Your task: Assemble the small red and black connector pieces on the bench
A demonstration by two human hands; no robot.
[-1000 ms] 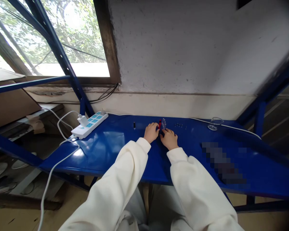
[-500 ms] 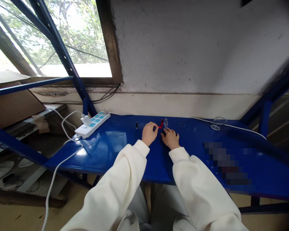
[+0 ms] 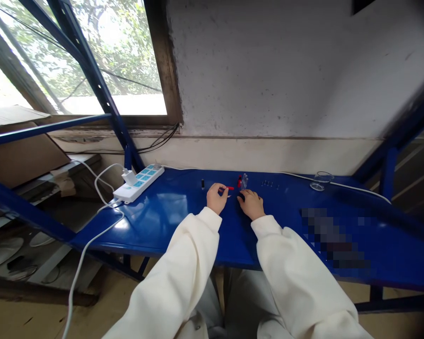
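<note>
In the head view, my left hand (image 3: 216,198) is closed, thumb and forefinger pinching a small, thin red piece (image 3: 230,188) that points to the right. My right hand (image 3: 252,205) rests on the blue table, fingers apart, with its fingertips at the near side of a small group of clear plastic pieces (image 3: 245,181). Just left of these are small red pieces (image 3: 239,181), too small to name. A small black cylinder (image 3: 202,183) stands beyond my left hand. To the right of the clear group several tiny clear parts (image 3: 269,183) are set out in a row.
A white power strip (image 3: 138,183) with a plugged-in charger lies at the table's left end, its cable hanging over the edge. A clear round container (image 3: 317,186) sits at the back right by a white cable. A blurred-out patch (image 3: 335,240) covers something at right.
My left hand has drawn slightly back from the red pieces, and the thin red piece in it is now apart from them. My right hand stays near the clear pieces.
</note>
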